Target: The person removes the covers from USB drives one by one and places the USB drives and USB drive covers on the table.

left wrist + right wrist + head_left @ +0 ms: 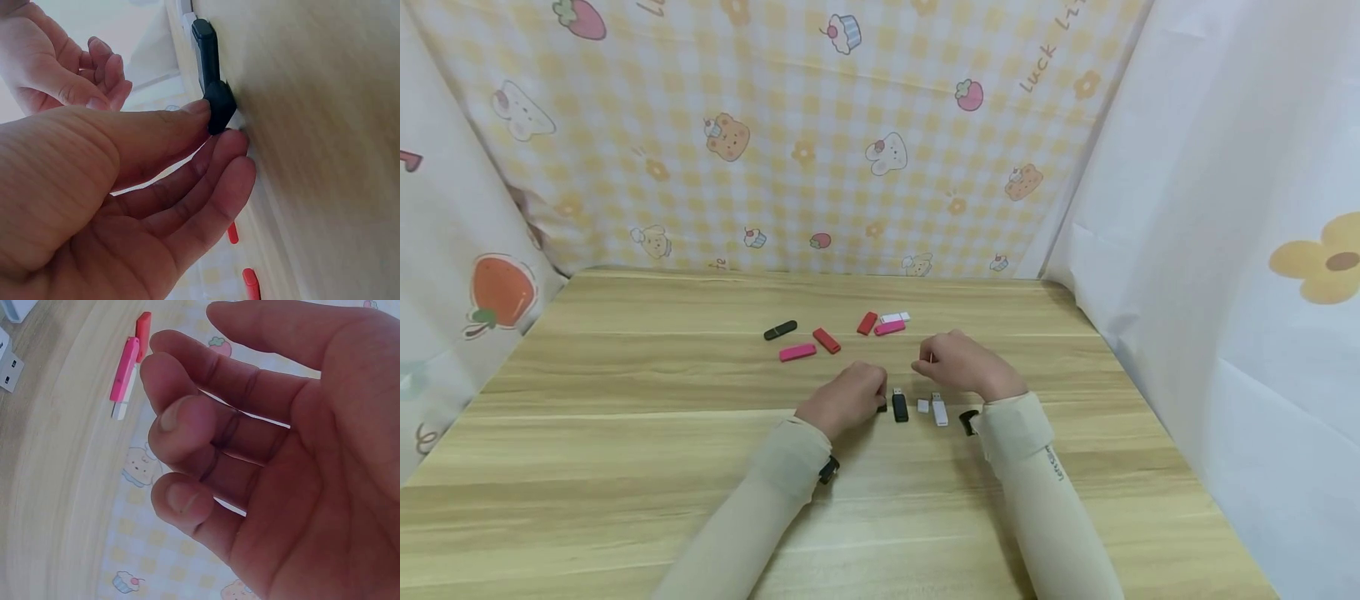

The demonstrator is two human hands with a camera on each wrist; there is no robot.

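Note:
My left hand [850, 396] pinches a small black USB stick cap [220, 109] between thumb and fingertips, low at the tabletop. Just right of it in the head view lies the uncapped black USB stick [900, 407], its metal plug pointing away from me. Further right are a loose white cap [922, 406] and an uncapped white USB stick [940, 412]. Above these, my right hand [962, 362] hovers with loosely curled fingers; in the right wrist view nothing is in its palm or between its fingers.
Farther back on the wooden table [625, 350] lie a black stick [780, 330], a pink one [797, 352] and a red one [827, 341]. To their right, another red stick [867, 323] lies near a pink stick [890, 328] and a white one [897, 317]. Patterned curtains [805, 150] hang behind.

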